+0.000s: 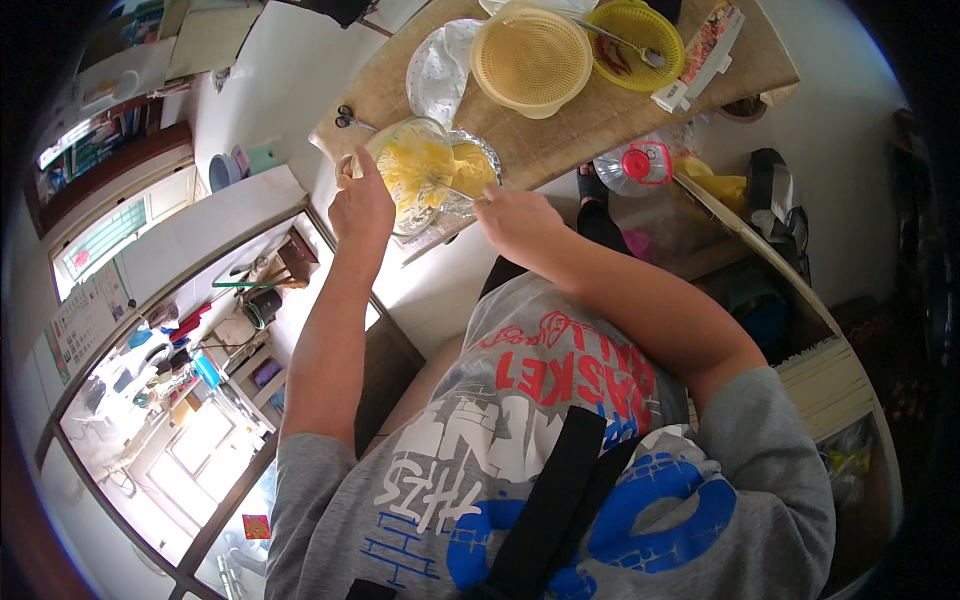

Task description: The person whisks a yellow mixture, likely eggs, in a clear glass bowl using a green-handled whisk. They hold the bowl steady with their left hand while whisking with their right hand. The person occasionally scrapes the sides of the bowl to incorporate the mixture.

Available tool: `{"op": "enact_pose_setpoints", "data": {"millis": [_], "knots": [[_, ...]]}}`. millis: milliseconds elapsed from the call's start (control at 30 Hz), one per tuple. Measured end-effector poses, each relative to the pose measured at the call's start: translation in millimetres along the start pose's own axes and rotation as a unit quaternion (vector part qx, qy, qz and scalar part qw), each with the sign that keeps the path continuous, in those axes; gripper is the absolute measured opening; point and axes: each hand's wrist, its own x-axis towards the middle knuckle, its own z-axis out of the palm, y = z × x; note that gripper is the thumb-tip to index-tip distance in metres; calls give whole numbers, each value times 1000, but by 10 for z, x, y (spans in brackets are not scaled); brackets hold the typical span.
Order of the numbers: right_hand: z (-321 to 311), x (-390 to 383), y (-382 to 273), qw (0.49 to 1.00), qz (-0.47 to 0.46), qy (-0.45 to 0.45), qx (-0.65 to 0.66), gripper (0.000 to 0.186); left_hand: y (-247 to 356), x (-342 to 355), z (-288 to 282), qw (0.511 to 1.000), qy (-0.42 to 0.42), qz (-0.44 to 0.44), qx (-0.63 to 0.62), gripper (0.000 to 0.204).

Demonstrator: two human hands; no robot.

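My left hand (362, 205) is closed on the edge of a clear glass bowl (408, 228), which is tipped toward the right. Soft yellow batter (415, 163) coats its inside. In my right hand (520, 225) is a thin-handled utensil (458, 192), reaching into the bowl; its head is hidden in the batter. Close to the bowl's right side, and partly covered by it, a foil-lined dish (492, 153) holds more yellow batter (472, 168).
Scissors (346, 117) lie at the table's left corner. Farther back are a crumpled silvery sheet (438, 68), a cream colander (530, 60), a yellow basket (670, 55) with a spoon, and a long box (702, 55). A clear jug with a red cap (640, 163) stands below the table edge.
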Motion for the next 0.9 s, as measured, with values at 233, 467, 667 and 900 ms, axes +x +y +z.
{"op": "enact_pose_setpoints", "data": {"millis": [233, 467, 667, 900], "knots": [[-251, -364, -79, 1000, 23, 7, -10, 32, 5, -11, -10, 1000, -19, -12, -18, 73], [-157, -309, -200, 995, -56, 86, -2, 24, -57, 15, 34, 1000, -11, -6, 0, 73], [-290, -386, -240, 998, -10, 56, 14, 31, -138, -51, -56, 1000, -20, -22, -6, 71], [-458, -482, -252, 999, 28, 19, -12, 32, -194, -154, -262, 998, -40, -49, -14, 69]]}}
